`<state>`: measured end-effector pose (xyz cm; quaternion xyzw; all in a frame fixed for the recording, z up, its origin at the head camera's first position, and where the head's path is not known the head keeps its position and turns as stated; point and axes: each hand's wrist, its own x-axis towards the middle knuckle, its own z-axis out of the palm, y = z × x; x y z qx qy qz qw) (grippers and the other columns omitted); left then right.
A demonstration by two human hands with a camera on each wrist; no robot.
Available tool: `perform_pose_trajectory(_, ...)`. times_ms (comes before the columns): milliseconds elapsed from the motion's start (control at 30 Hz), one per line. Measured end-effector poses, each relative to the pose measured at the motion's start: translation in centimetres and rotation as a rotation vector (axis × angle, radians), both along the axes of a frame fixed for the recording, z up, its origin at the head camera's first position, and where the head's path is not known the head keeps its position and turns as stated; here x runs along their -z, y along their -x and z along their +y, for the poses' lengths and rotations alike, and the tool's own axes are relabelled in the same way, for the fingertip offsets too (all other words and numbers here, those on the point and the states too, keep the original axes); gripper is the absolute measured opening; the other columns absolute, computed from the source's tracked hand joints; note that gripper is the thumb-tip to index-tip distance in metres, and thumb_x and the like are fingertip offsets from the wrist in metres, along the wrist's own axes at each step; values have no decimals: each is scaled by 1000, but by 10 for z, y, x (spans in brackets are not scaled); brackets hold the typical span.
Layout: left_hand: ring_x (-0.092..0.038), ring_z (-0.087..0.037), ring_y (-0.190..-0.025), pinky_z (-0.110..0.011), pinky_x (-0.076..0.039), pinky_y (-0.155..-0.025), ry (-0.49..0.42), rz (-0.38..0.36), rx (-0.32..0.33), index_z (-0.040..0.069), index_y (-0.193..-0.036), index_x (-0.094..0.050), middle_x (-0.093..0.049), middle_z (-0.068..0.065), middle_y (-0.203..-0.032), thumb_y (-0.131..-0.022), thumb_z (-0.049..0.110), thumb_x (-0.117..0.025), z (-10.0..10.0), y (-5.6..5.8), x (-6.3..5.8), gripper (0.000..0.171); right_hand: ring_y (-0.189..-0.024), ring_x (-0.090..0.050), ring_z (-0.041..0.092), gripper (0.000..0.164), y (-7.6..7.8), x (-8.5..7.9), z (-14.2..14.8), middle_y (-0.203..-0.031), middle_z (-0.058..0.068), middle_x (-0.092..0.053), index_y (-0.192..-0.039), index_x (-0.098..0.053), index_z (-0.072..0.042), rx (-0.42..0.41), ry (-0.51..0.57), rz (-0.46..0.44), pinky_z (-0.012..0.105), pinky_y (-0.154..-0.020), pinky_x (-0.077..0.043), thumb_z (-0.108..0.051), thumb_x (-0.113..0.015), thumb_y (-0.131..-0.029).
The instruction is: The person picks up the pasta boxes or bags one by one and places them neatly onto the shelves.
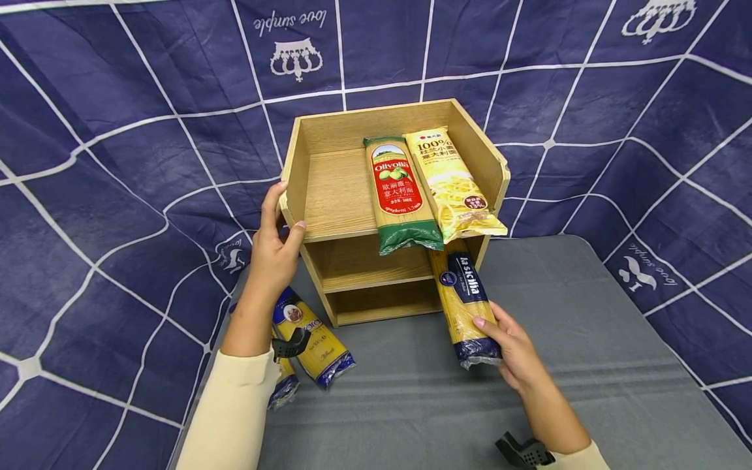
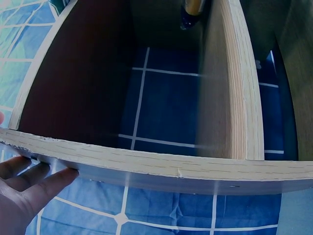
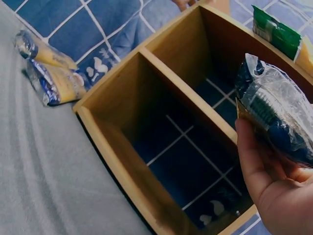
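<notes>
A small wooden shelf [image 1: 376, 285] stands against the cloth backdrop. My left hand [image 1: 279, 235] holds the upper front corner of its left side, thumb toward the front; in the left wrist view the fingers [image 2: 54, 183] lie along the panel's outer face. My right hand [image 1: 511, 343] grips the near end of a La Sicilia spaghetti pack [image 1: 461, 294], whose far end is hidden inside the middle compartment at the right. In the right wrist view the pack's clear wrapper [image 3: 274, 105] rests above the fingers. On the top lie a red-labelled Olivoilà spaghetti pack [image 1: 399, 183] and a cream pasta pack [image 1: 449, 176].
Two more pasta packs with blue ends lie left of the shelf on the grey cloth [image 1: 388, 391]; one spaghetti pack [image 1: 320, 346] partly covers the other. A blue cloth with white lines [image 1: 388, 46] surrounds the back and sides. Low walls [image 1: 376, 124] edge the shelf top.
</notes>
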<state>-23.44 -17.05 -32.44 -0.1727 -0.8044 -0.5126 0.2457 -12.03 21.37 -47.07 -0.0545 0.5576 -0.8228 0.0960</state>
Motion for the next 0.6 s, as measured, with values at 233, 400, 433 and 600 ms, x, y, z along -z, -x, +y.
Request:
perform_pose_trajectory(233,-55,-23,-132,-49,-49,-97,-2,-6,-2,38,-154,-32,-47,4,-156,-99,10,-56,1,1,0,67,-90,-72,11,34,3,-4,0,-107,-2,-72,-138,-49,-20,3,83,23,25,-74,-59,-9,-43,-107)
perform_pose_trajectory(400,-54,-25,-134,-52,-49,-98,7,-12,-3,39,-153,-32,-47,1,-156,-99,11,-56,-1,0,0,66,-95,-72,12,42,6,-1,1,-114,0,-72,-139,-54,-21,-52,210,79,25,-79,-58,-3,-33,-107)
perform_pose_trajectory(433,-54,-25,-133,-52,-49,-98,5,-10,-3,39,-153,-32,-48,1,-156,-99,10,-56,-1,0,1,66,-98,-71,13,44,6,-1,2,-116,1,-71,-140,-53,-20,-69,236,93,25,-81,-58,-2,-31,-107)
perform_pose_trajectory(600,-55,-24,-132,-52,-49,-97,0,1,-7,38,-153,-32,-48,3,-155,-99,9,-56,0,1,1,66,-108,-67,14,48,8,2,3,-128,2,-65,-147,-45,-17,-128,322,150,26,-89,-56,-2,-23,-107)
